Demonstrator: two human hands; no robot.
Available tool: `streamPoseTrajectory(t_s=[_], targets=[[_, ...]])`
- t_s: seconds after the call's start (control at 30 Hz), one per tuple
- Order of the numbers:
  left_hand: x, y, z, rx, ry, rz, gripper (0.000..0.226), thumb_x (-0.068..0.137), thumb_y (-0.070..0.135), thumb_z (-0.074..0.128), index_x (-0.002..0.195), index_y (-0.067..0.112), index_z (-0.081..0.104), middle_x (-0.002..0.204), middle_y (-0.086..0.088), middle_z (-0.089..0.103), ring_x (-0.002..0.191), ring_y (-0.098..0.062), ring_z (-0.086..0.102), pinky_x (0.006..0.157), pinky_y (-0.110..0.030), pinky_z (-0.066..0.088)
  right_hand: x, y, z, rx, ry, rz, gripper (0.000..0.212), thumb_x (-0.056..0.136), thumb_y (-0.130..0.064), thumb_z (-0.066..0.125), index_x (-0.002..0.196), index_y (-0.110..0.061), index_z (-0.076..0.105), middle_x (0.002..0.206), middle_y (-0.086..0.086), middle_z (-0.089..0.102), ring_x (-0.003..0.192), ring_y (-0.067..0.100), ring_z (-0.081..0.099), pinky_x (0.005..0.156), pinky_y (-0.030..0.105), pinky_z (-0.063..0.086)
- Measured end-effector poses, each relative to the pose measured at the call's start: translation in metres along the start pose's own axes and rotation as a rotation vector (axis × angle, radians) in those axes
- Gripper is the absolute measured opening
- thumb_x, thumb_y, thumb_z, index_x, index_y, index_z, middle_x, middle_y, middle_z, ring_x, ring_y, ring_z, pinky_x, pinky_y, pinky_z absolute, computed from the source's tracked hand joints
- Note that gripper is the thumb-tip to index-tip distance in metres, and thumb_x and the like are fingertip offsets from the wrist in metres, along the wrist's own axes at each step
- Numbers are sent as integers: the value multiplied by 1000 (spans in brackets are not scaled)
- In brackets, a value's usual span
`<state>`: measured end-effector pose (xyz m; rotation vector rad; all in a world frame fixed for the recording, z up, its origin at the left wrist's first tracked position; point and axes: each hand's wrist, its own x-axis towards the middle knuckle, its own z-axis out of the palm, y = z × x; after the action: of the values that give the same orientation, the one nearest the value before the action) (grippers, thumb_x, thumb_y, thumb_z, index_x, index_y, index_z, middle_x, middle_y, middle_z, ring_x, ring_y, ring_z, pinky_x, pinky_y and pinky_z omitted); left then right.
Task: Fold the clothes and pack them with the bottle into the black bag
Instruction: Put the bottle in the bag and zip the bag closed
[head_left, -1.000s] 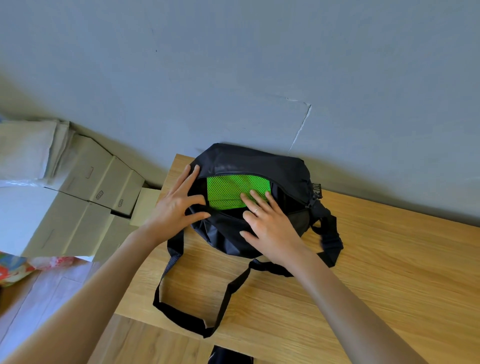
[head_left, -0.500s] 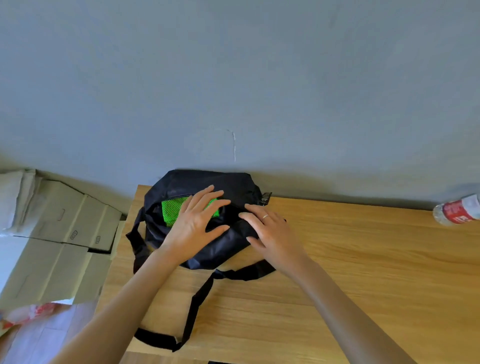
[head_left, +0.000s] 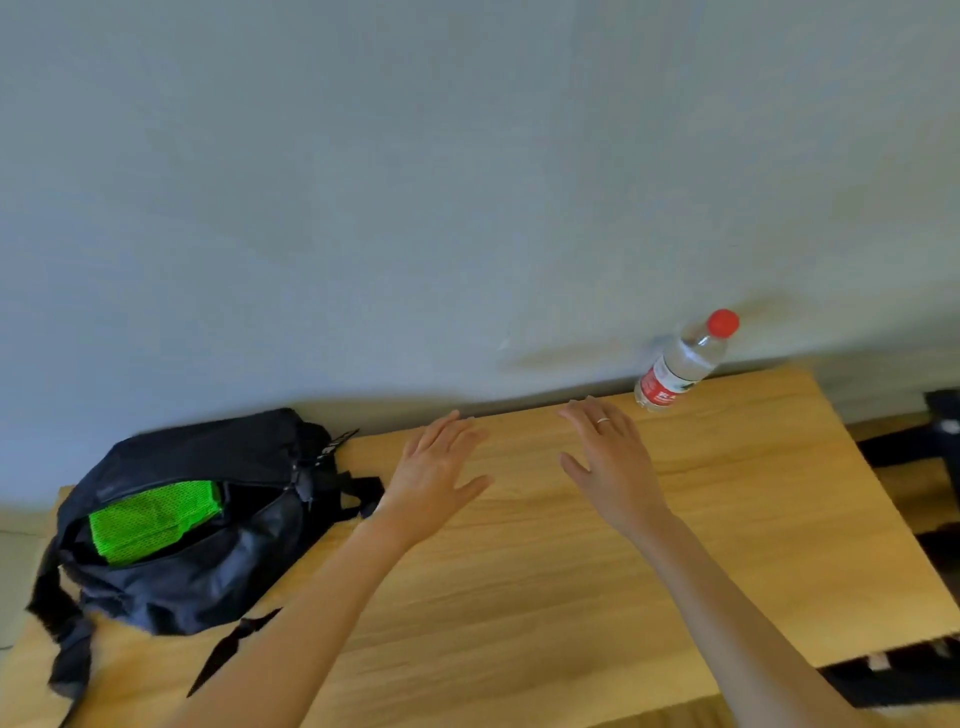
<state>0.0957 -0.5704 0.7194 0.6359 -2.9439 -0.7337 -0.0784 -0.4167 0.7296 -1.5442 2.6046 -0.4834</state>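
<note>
The black bag (head_left: 202, 566) lies at the left end of the wooden table (head_left: 545, 587), its mouth unzipped. Folded green mesh clothing (head_left: 153, 519) shows inside the opening. A clear water bottle (head_left: 683, 364) with a red cap and red label stands at the table's far edge against the wall. My left hand (head_left: 434, 478) hovers over the table's middle, fingers straight, holding nothing. My right hand (head_left: 610, 460) is stretched flat beside it, a ring on one finger, its fingertips a short way left of the bottle's base.
The bag's black straps (head_left: 67, 639) trail over the table's front left. A grey wall (head_left: 467, 182) runs right behind the table. Dark furniture (head_left: 930, 447) stands past the table's right edge.
Both hands have let go of the bag and moved right over the bare table toward the bottle. The view has swung right, so the bag now sits at the left.
</note>
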Motion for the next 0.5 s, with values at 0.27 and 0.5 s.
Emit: streamPoseTrajectory(t_s=[0.27, 0.5], targets=[[103, 105, 38, 203, -133, 103, 66, 96, 45, 42, 150, 22, 13, 158, -1, 11, 146, -17, -1, 117, -38, 4, -7, 126, -43, 80, 93, 267, 52, 77, -17, 73, 124, -8, 51, 115, 11, 60, 112, 35, 50, 91, 42, 39], [173, 161, 61, 283, -170, 98, 79, 94, 47, 45, 151, 22, -4, 159, 0, -3, 146, -18, -7, 118, -42, 6, 28, 166, -59, 600, 171, 431, 80, 73, -22, 78, 139, -17, 33, 126, -2, 52, 116, 15, 46, 89, 28, 39]])
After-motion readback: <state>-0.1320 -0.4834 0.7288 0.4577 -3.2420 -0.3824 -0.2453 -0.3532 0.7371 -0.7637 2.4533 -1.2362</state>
